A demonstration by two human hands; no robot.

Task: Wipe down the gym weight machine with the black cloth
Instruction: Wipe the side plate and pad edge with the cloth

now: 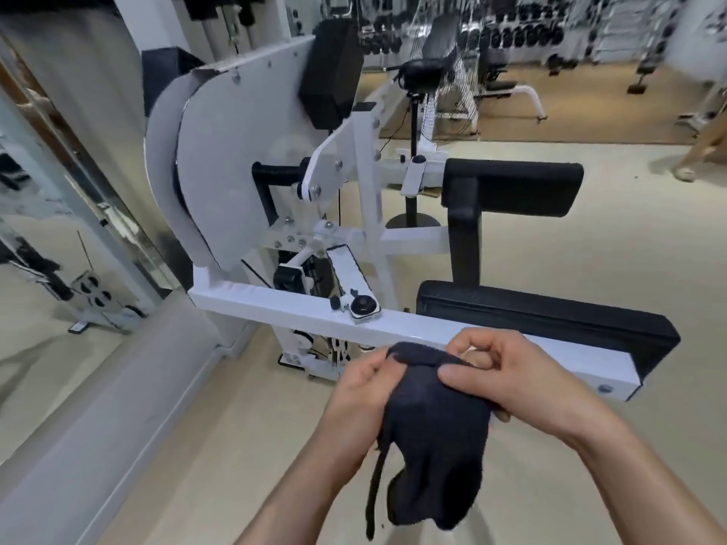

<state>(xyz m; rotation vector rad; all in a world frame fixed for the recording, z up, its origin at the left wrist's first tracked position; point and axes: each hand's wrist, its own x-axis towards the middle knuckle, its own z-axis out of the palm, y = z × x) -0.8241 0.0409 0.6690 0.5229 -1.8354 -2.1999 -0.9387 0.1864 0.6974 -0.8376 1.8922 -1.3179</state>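
The dark, bunched cloth (430, 430) hangs in front of the white bar (275, 310) of the machine (220, 159), its top edge pinched by the left hand (356, 395) and right hand (507, 377), a loose strip dangling, open floor (511, 245) behind and a mirror (47, 245) on the left.
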